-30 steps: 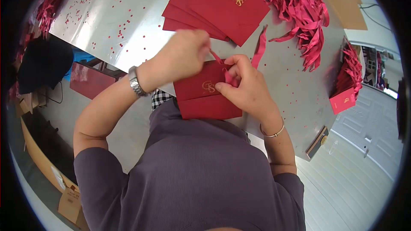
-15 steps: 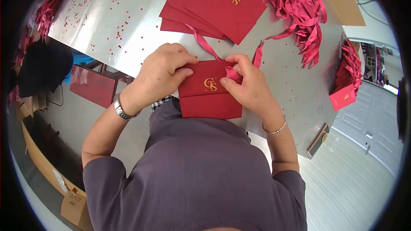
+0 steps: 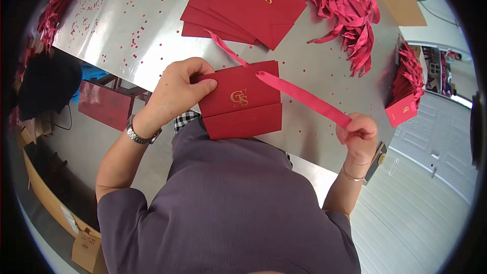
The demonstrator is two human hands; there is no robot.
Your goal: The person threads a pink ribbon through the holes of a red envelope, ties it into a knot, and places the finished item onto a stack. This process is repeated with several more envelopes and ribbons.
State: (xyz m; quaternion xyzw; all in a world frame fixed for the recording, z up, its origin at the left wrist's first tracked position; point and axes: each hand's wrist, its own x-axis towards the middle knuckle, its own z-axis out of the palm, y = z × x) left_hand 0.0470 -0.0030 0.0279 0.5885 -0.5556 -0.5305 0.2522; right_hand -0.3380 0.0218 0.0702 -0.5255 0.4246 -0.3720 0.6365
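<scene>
A red envelope [image 3: 241, 104] with a gold monogram lies at the table's front edge, near my body. My left hand [image 3: 182, 89] pinches its upper left corner between thumb and fingers. A pink ribbon [image 3: 304, 97] passes through the envelope near its top; a shorter tail sticks out beyond the top edge. Well to the right of the envelope, my right hand [image 3: 358, 134] is closed round the ribbon's end, and the ribbon is stretched between them. Beyond, several red envelopes [image 3: 243, 7] lie in a fanned pile.
A heap of pink ribbons [image 3: 345, 15] lies at the back right of the metal table [image 3: 177, 0]. Small red dots are scattered about. Finished-looking red envelopes with ribbons [image 3: 403, 106] stand at the right edge. A dark block [image 3: 376, 165] is beside my right wrist.
My right hand has moved away to the right, drawing the ribbon out straight through the envelope. My left hand still holds the corner. The view has shifted slightly.
</scene>
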